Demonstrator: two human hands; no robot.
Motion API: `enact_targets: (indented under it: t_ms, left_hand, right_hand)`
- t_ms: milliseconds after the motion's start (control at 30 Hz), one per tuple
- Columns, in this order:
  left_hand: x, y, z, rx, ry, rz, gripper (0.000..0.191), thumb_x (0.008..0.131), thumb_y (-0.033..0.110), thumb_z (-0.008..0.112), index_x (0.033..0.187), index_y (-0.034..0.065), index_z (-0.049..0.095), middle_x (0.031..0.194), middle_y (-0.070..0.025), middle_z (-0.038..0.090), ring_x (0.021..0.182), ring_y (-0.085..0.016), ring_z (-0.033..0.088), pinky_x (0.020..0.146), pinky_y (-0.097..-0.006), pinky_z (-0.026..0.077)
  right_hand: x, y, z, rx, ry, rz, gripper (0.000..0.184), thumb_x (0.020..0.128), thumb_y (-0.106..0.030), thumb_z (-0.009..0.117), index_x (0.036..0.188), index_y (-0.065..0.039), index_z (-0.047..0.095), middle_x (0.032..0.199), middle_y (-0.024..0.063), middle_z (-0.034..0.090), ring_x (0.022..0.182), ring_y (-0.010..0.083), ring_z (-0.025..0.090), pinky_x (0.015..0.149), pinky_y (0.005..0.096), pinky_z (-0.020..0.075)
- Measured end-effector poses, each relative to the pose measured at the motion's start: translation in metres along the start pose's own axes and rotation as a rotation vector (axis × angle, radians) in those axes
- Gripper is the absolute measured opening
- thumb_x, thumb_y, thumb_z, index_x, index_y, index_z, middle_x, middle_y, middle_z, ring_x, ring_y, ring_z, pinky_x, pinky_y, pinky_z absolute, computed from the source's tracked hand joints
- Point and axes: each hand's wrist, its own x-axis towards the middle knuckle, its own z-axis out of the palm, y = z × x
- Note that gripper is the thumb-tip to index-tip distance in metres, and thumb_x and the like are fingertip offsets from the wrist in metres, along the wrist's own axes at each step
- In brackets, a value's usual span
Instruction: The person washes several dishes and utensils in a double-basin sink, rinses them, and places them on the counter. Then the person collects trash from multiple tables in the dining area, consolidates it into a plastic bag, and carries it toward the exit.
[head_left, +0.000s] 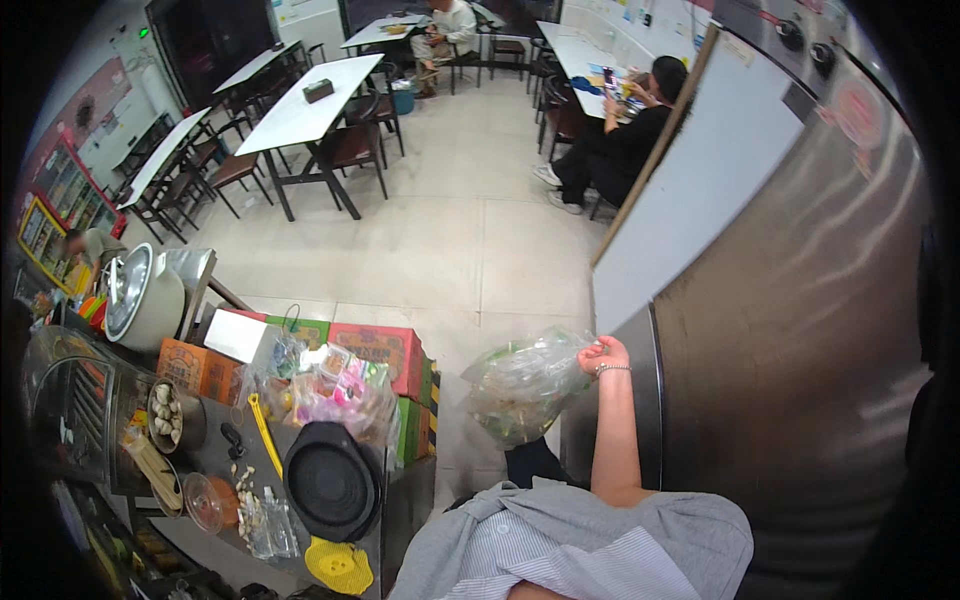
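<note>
My right hand (604, 357), with a beaded bracelet at the wrist, is closed around the gathered neck of a clear plastic bag (525, 390). The bag hangs bulging over the floor beside the steel cabinet. Green and brownish contents show through the film, too blurred to name. My left hand is out of view. To my left, a dark worktop (409, 495) carries a black ribbed pan or plate (330, 480), a yellow mesh mat (339, 565), loose garlic cloves (246, 502), a clear pouch (274, 525) and a lidded tub of orange-red contents (210, 502).
A stainless steel cabinet (765, 360) stands close on my right. Cartons (379, 352) and plastic bags line the worktop's far side, near a large lidded pot (161, 292). White tables (311, 109) with chairs stand ahead. Seated people (637, 142) are at the right and back; another person (97, 247) is far left.
</note>
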Motion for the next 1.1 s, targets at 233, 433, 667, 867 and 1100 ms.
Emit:
enact_targets:
  t_ms: [233,433,667,867,1100]
  left_hand:
    - [0.053,0.195,-0.012,-0.178,0.194,0.034,0.019,0.082,0.022,0.049,0.089,0.0084,0.06,0.075,-0.0054,0.06,0.058,-0.018,0.056,0.048,-0.0307,0.042]
    - [0.092,0.369,-0.06,-0.271,0.268,0.161,0.018,0.082,0.022,0.048,0.087,0.0083,0.059,0.072,-0.0051,0.059,0.056,-0.018,0.055,0.047,-0.031,0.042]
    - [0.19,0.535,-0.139,-0.095,0.143,0.153,0.018,0.082,0.022,0.047,0.084,0.0083,0.059,0.07,-0.0048,0.058,0.055,-0.018,0.055,0.047,-0.0314,0.043]
    - [0.291,0.659,-0.252,0.081,0.072,0.082,0.019,0.082,0.022,0.046,0.082,0.0082,0.059,0.067,-0.0045,0.057,0.054,-0.018,0.054,0.046,-0.0318,0.043]
    - [0.403,0.907,-0.444,-0.309,-0.215,0.481,0.019,0.081,0.022,0.046,0.08,0.0082,0.059,0.064,-0.0041,0.056,0.053,-0.018,0.054,0.046,-0.0322,0.043]
  right_hand:
    - [0.115,-0.022,0.181,-0.093,0.06,-0.006,0.021,0.073,-0.009,0.052,0.065,-0.016,0.034,0.053,-0.0045,0.028,0.046,0.0117,0.029,0.047,0.0274,0.0282]
    - [0.195,-0.035,0.289,-0.091,0.052,-0.023,0.022,0.074,-0.01,0.05,0.064,-0.015,0.031,0.052,-0.0036,0.028,0.044,0.0122,0.025,0.044,0.0262,0.0238]
    - [0.258,-0.055,0.423,0.091,0.085,-0.043,0.024,0.073,-0.01,0.05,0.062,-0.015,0.029,0.051,-0.0045,0.024,0.042,0.0124,0.023,0.043,0.0261,0.0229]
    - [0.297,-0.072,0.565,0.319,0.065,-0.087,0.027,0.074,-0.009,0.051,0.061,-0.015,0.028,0.049,-0.0048,0.023,0.041,0.0103,0.025,0.041,0.024,0.0209]
    - [0.326,-0.071,0.69,0.449,0.059,-0.109,0.024,0.075,-0.005,0.05,0.063,-0.015,0.031,0.053,-0.0037,0.024,0.043,0.0098,0.026,0.044,0.0245,0.0264]
